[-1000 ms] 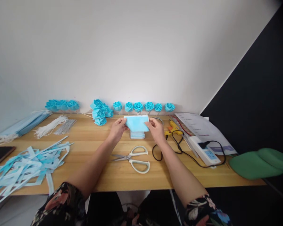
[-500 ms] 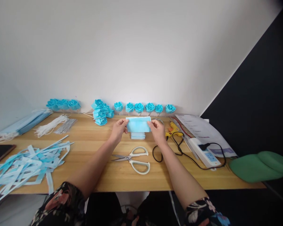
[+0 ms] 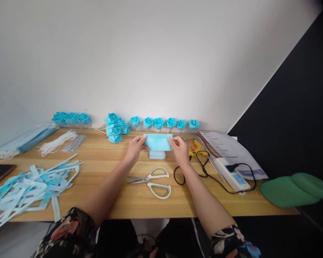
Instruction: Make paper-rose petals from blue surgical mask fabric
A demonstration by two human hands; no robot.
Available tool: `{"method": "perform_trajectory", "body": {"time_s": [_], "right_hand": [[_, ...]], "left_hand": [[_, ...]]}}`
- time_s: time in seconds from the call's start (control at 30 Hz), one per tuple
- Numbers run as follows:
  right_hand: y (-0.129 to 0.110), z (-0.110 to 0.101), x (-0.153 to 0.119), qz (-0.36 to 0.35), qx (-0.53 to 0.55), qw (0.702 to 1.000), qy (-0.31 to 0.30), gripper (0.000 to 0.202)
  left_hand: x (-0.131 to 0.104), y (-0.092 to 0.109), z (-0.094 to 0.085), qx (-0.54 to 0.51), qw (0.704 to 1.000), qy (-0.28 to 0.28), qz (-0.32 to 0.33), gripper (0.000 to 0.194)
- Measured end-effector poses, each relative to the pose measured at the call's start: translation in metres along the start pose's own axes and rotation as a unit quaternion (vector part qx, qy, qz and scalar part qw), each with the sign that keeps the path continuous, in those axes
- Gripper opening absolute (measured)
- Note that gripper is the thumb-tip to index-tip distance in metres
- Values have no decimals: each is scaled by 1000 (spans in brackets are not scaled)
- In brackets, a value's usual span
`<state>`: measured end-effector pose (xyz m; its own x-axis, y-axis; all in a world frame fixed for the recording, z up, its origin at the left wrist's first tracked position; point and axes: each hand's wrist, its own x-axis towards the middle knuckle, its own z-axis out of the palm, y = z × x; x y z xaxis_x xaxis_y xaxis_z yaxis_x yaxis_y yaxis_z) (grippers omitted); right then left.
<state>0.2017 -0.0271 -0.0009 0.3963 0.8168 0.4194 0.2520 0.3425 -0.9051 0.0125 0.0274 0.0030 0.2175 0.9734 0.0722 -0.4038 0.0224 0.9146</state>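
Stretched between my hands is a light-blue rectangle of face mask fabric [image 3: 158, 142], held up above the table. My left hand [image 3: 135, 147] pinches its left edge between thumb and fingers. At the opposite edge my right hand [image 3: 179, 147] grips it the same way. Just below the fabric, partly covered by it, sits a small stack of folded blue-and-white pieces [image 3: 157, 154]. Nearer to me lie scissors [image 3: 158, 182] with white handles, their blades apart and pointing left. A yellow glue gun [image 3: 197, 148] rests right of my right hand.
Several blue fabric roses [image 3: 158, 123] line the wall. Cut strips [image 3: 34, 190], white cords [image 3: 57, 142], grey wires [image 3: 74, 143], face masks [image 3: 27, 139] and a phone [image 3: 0, 173] lie left. Rightward are a power strip [image 3: 238, 179] with a black cable, papers [image 3: 226, 143] and a green object [image 3: 293, 190].
Both hands keep their hold on the fabric, almost motionless. The fabric's top edge looks slightly straighter. The view has shifted a little.
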Motion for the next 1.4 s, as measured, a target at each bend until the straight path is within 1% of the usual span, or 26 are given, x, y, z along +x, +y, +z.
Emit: {"method": "perform_trajectory", "body": {"time_s": [0.1,0.2,0.33,0.53,0.67,0.77,0.83,0.93,1.0,1.1,1.23,1.3,1.33,1.4], "right_hand": [[3,1,1,13,26,999,-20,31],[7,1,1,14,9,999,-28,34],[7,-1,1,-1,-24,1000,-18,32],[-5,0,-2,-36,-88,995,1,35],[-5,1,-2,-47,-122,991,17,34],[-2,1,0,-53,-124,990,26,31],[0,0,1,-53,-122,991,27,31],[-1,-1,1,-54,-128,990,22,32],[-2,-1,0,-55,-137,989,18,34],[-4,0,-2,-50,-143,988,8,36],[-5,2,-3,-52,-126,991,6,40],[-5,1,-2,-34,-93,995,29,39],[-4,1,-1,-18,-73,996,42,37],[-3,0,1,10,-43,997,66,35]], "left_hand": [[1,-1,-1,5,1000,3,10,46],[2,-2,-1,6,1000,0,18,44],[2,-1,-1,-6,1000,-9,20,41],[-1,0,0,-16,999,-25,20,35],[-2,0,2,-61,996,-57,-10,35],[-1,0,2,-97,992,-79,-25,37],[0,0,2,-93,992,-80,-20,36],[0,1,0,-57,995,-76,-10,34],[1,2,-2,-30,997,-65,-4,34],[3,2,-4,10,999,-34,10,34],[8,5,-9,37,999,7,36,34],[10,15,-13,42,998,33,44,34],[10,23,-17,51,996,53,53,34],[8,44,-28,113,984,109,89,30]]}}
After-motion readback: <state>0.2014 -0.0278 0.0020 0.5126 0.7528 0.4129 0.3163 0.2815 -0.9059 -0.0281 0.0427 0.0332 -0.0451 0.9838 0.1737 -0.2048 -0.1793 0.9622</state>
